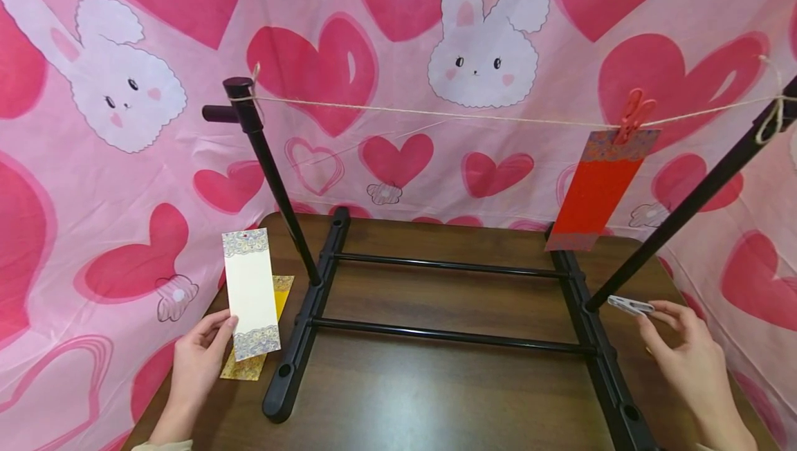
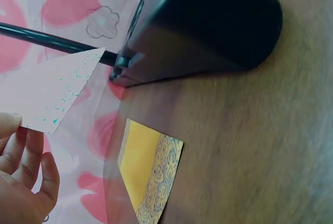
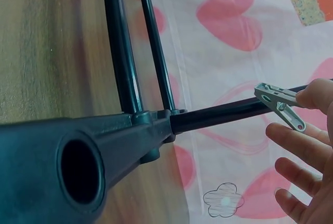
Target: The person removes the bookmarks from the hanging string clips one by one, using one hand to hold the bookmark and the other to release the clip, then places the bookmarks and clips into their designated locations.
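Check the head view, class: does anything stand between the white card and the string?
The black left post seems to: the white card, in the left hand, is left of it, while the string stretches right from its top. Depth is hard to judge. No other obstacle shows.

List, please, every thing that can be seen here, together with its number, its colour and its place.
Cream card: 1, cream with patterned ends, held in the left hand
Yellow card: 1, yellow, on the table
Red card: 1, red, hanging from the string
Red clothespin: 1, red, at the red card's top
Grey clothespin: 1, pale grey, in the right hand
String: 1, off-white, strung across the stand
Stand: 1, black, on the table
Table: 1, brown, under the stand
Backdrop: 1, pink with hearts and rabbits, behind the table
Sleeve: 1 clear, beige, at the left wrist
Left hand: 1, bare, head view's lower left
Right hand: 1, bare, head view's lower right
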Demonstrator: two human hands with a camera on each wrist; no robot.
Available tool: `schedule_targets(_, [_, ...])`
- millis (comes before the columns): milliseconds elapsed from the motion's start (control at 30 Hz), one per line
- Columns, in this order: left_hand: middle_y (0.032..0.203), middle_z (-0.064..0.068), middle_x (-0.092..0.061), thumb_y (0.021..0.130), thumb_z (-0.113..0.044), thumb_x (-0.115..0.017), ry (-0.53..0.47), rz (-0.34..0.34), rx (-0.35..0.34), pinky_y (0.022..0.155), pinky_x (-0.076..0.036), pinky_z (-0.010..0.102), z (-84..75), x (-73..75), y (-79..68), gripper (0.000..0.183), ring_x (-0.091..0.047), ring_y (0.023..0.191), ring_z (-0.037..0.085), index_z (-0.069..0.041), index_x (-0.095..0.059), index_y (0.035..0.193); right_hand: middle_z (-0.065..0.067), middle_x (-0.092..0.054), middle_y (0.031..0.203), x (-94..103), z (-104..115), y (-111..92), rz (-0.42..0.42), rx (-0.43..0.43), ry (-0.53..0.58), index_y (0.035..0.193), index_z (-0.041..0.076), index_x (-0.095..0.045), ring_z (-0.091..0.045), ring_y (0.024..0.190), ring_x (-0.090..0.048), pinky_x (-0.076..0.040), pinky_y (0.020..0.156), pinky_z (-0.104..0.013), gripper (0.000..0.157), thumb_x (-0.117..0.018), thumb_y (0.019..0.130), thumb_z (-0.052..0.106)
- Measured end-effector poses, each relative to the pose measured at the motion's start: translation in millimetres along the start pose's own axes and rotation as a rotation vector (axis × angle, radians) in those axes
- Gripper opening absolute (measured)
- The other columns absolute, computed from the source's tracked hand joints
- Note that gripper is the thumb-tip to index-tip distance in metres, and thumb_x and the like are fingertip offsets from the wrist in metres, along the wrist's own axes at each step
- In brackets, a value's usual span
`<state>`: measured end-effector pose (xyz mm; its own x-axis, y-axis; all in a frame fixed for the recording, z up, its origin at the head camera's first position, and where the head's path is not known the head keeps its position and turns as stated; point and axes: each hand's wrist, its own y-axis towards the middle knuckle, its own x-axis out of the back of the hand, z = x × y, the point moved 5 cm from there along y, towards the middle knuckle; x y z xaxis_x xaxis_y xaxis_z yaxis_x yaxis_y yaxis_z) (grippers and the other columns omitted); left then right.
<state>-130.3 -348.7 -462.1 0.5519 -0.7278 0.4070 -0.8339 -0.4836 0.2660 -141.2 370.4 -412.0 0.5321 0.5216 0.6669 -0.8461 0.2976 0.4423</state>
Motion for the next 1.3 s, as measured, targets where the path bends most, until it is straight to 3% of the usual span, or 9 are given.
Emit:
schedule_targets(200, [0.083, 0.006, -0.069, 0.087, -0.010, -0.066, 0.020, 0.009, -0.012, 0.069, -0.044, 0.005, 3.3, 2.5, 2.1, 0.020, -0.059, 0.076, -0.008, -0.002, -0.068, 0.106, 0.050, -0.040, 0.093, 1.3, -7.0, -0.4, 0.024, 0.001, 0.001, 0.118, 0.010, -0.055, 0.007, 0.110, -0.043, -0.029, 0.069, -0.025, 0.041, -0.071, 0.082, 0.021])
schedule_targets(300, [0.084, 0.005, -0.069, 0.088, -0.014, -0.066, 0.056, 0.029, -0.023, 0.068, -0.044, 0.006, 2.6, 2.8, 2.8, 0.021, -0.059, 0.075, -0.010, -0.003, -0.068, 0.106, 0.050, -0.038, 0.092, 2.1, -9.7, -0.3, 0.035, 0.012, 0.000, 0.117, 0.009, -0.055, 0.016, 0.104, -0.040, -0.030, 0.067, -0.025, 0.041, -0.072, 0.082, 0.021])
schedule_targets(500, [0.083, 0.003, -0.068, 0.089, -0.020, -0.065, 0.108, 0.052, -0.051, 0.066, -0.045, 0.006, 3.4, 1.8, 5.2, 0.022, -0.058, 0.074, -0.011, -0.007, -0.069, 0.105, 0.051, -0.035, 0.092, 3.6, -11.3, -0.3, 0.039, 0.030, -0.017, 0.117, 0.009, -0.056, 0.016, 0.107, -0.039, -0.029, 0.067, -0.026, 0.040, -0.071, 0.082, 0.020])
schedule_targets(667, [0.082, 0.003, -0.068, 0.088, -0.020, -0.066, 0.124, 0.057, -0.079, 0.064, -0.045, 0.007, 6.6, 0.0, 7.3, 0.021, -0.058, 0.072, -0.011, -0.006, -0.069, 0.103, 0.048, -0.032, 0.094, 4.8, -12.6, 0.0, 0.035, 0.041, -0.040, 0.114, 0.007, -0.059, 0.022, 0.088, -0.034, -0.029, 0.065, -0.025, 0.038, -0.073, 0.081, 0.018])
schedule_targets(733, [0.081, 0.002, -0.068, 0.088, -0.020, -0.066, 0.139, 0.059, -0.086, 0.062, -0.045, 0.007, 7.3, 0.3, 7.7, 0.021, -0.058, 0.070, -0.011, -0.006, -0.070, 0.103, 0.041, -0.036, 0.095, 4.6, -14.1, -0.3, 0.044, 0.036, -0.059, 0.112, 0.007, -0.060, 0.020, 0.083, -0.030, -0.029, 0.063, -0.025, 0.037, -0.073, 0.080, 0.019])
schedule_targets(900, [0.082, 0.006, -0.070, 0.087, -0.020, -0.068, 0.187, 0.079, -0.112, 0.055, -0.044, 0.011, 7.8, 0.7, 7.7, 0.019, -0.056, 0.066, -0.009, -0.007, -0.070, 0.101, 0.003, -0.056, 0.096, 4.8, -18.6, -2.7, 0.055, 0.017, -0.108, 0.110, 0.005, -0.061, 0.015, 0.081, -0.030, -0.029, 0.063, -0.024, 0.036, -0.073, 0.080, 0.020])
schedule_targets(967, [0.082, 0.008, -0.070, 0.086, -0.019, -0.068, 0.200, 0.088, -0.124, 0.054, -0.043, 0.012, 8.3, 0.3, 7.5, 0.019, -0.056, 0.065, -0.008, -0.007, -0.071, 0.100, 0.012, -0.056, 0.096, 5.5, -20.1, -3.7, 0.050, 0.010, -0.116, 0.109, 0.004, -0.061, 0.016, 0.081, -0.029, -0.029, 0.063, -0.024, 0.036, -0.074, 0.080, 0.021])
schedule_targets(1100, [0.081, 0.009, -0.070, 0.086, -0.018, -0.068, 0.221, 0.101, -0.144, 0.054, -0.042, 0.012, 9.8, -0.9, 7.8, 0.017, -0.055, 0.064, -0.007, -0.007, -0.071, 0.099, 0.045, -0.030, 0.090, 6.7, -21.7, -4.4, 0.039, 0.014, -0.104, 0.109, 0.005, -0.062, 0.018, 0.081, -0.027, -0.029, 0.062, -0.024, 0.036, -0.075, 0.079, 0.021])
schedule_targets(1300, [0.080, 0.008, -0.069, 0.087, -0.019, -0.068, 0.253, 0.128, -0.155, 0.055, -0.041, 0.012, 12.0, -1.8, 8.0, 0.018, -0.054, 0.063, -0.006, -0.006, -0.071, 0.098, 0.049, -0.032, 0.092, 7.5, -23.3, -2.8, 0.019, 0.072, -0.062, 0.113, 0.004, -0.063, 0.020, 0.085, -0.029, -0.026, 0.065, -0.011, 0.038, -0.074, 0.078, 0.014])
